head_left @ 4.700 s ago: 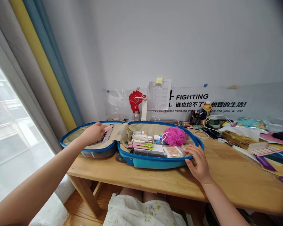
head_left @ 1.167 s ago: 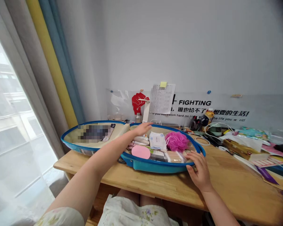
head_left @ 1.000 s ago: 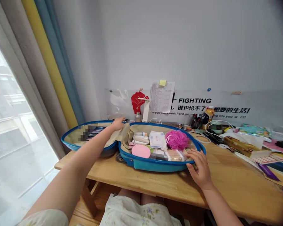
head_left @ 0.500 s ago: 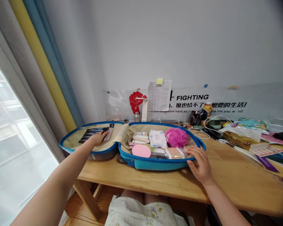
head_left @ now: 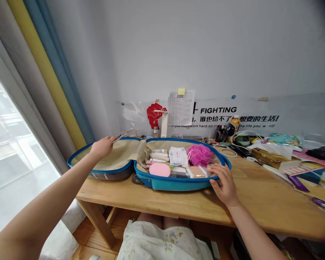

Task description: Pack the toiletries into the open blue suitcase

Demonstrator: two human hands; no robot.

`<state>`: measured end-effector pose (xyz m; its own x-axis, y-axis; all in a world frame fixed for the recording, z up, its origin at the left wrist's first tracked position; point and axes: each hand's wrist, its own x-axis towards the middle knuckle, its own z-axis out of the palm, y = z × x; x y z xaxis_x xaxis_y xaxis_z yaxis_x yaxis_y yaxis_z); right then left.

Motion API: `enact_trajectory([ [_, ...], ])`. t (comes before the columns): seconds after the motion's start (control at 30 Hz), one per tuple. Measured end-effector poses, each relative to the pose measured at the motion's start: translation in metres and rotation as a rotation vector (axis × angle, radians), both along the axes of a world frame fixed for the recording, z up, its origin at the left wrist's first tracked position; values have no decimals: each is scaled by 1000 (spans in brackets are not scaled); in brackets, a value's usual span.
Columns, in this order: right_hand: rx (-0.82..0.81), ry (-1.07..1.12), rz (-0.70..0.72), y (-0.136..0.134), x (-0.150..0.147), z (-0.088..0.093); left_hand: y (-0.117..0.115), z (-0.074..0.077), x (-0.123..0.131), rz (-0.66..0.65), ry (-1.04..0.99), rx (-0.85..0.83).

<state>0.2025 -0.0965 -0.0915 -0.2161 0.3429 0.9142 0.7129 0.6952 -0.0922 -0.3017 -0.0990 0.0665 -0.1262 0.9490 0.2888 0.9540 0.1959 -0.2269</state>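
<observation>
An open blue suitcase [head_left: 176, 185] lies on the wooden table, its two halves spread side by side. My left hand [head_left: 103, 147] is raised over the left half [head_left: 119, 154], closed on a thin flat packet [head_left: 124, 135] seen almost edge-on; most of it is hidden. My right hand [head_left: 224, 182] rests on the right half's front rim, fingers stretched out and thumb apart. Inside that half are a pink bath puff [head_left: 199, 155], a white packet [head_left: 178, 156], a pink oval item [head_left: 159, 170], a pack of cotton swabs [head_left: 197, 172] and several tubes [head_left: 159, 157].
To the right, a roll of tape [head_left: 229, 153], a bottle [head_left: 234, 126], a brown box [head_left: 268, 159] and a purple item [head_left: 298, 183] lie among papers and cables. A white lamp [head_left: 164, 124] stands behind the suitcase. Curtains [head_left: 62, 83] hang at the left.
My left hand has lifted the flat dark packet up off the suitcase's left half, tilting it edge-on. My right hand stays at the rim. The view has shifted slightly.
</observation>
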Motion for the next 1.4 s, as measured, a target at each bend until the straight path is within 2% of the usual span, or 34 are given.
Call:
enact_trajectory([
  [0.1, -13, 1, -8, 1, 1, -1, -10, 20, 19, -238, 34, 102],
  [0.2, -11, -1, -12, 1, 1, -1, -11, 24, 46, -532, 43, 163],
  [0.33, -3, -4, -17, 0, 0, 0, 2, 4, 84, -794, 33, 6],
  [0.43, -7, -4, -17, -1, 0, 0, 14, -15, 103, -876, 24, -140],
  [0.57, -47, 5, -26, -1, 1, -1, 23, -27, 114, -870, -24, -252],
  [0.77, -54, 1, -37, -1, 1, -1, 25, -26, 112, -720, -39, -403],
  [0.93, -17, 7, -33, 0, 1, -1, 35, -34, 113, -612, -54, -417],
  [1.07, 9, -3, -20, 0, 0, -1, 47, -47, 128, -550, -97, -389],
  [1.27, 2, -20, -15, -1, 2, 0, 58, -67, 143, -469, -160, -450],
  [1.4, -38, -14, -20, 0, 3, -1, 57, -66, 146, -448, -188, -438],
])
